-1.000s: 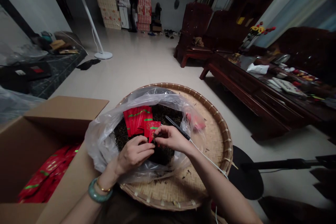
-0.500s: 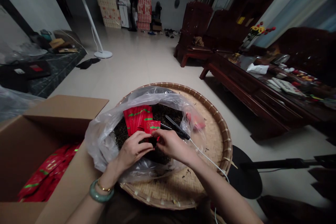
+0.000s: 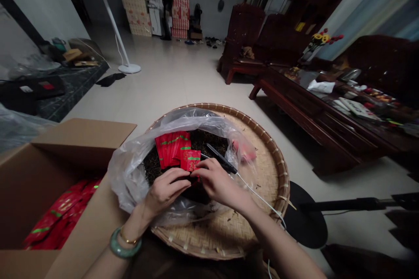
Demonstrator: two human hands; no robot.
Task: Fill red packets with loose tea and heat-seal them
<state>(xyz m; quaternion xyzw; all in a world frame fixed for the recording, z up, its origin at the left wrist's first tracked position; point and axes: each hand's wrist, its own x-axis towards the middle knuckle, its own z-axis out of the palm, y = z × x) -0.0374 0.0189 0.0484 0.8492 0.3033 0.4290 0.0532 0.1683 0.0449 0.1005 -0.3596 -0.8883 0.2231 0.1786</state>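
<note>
My left hand (image 3: 170,188) curves over the dark loose leaves (image 3: 204,137) in a clear plastic bag (image 3: 126,178), thumb and fingers drawn together. Facing it, my right hand (image 3: 214,181) has its fingers bent inward. The fingertips of both hands meet at a small red packet with a green stripe, of which only a bit shows. Just above them lies another red packet (image 3: 193,160), overlapping a fanned row of red packets (image 3: 170,148) on the leaves. A black-handled tool with a white cord (image 3: 225,161) rests right of the packets.
The bag sits on a round woven bamboo tray (image 3: 265,152). To the left stands an open cardboard box (image 3: 85,133) holding red packets (image 3: 62,213). A black round stand base (image 3: 304,218) is at right; a white fan (image 3: 129,68) and wooden table (image 3: 294,104) are farther off.
My fingertips have shifted slightly down and closer together, so more of the red packet above them shows. The fanned packets and the corded tool stay in place.
</note>
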